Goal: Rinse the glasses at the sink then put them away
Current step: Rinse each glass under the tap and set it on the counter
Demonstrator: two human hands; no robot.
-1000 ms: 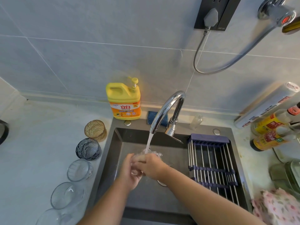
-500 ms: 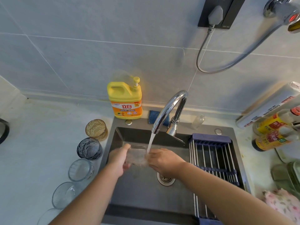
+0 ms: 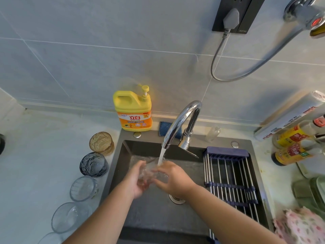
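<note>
Held glass (image 3: 152,170), clear, sits over the sink basin (image 3: 126,152) right under the water stream (image 3: 161,154) from the chrome faucet (image 3: 182,118). It is clasped between both hands and tilted; its exact angle is hard to read through the water.

Left hand (image 3: 138,181) cups it from the left and below, palm up, fingers curled round the glass. Right hand (image 3: 175,180) covers it from the right, back of hand up, fingers wrapped onto the glass wall. Both forearms reach in from the bottom edge and converge at mid-basin, just above the drain (image 3: 176,199).

On the counter left of the sink stands a row: amber glass (image 3: 101,142), blue-grey glass (image 3: 93,164), two clear tumblers (image 3: 83,188), all upright. Yellow detergent bottle (image 3: 132,111) stands behind the sink. Drying rack (image 3: 228,176) spans the basin's right side.
</note>
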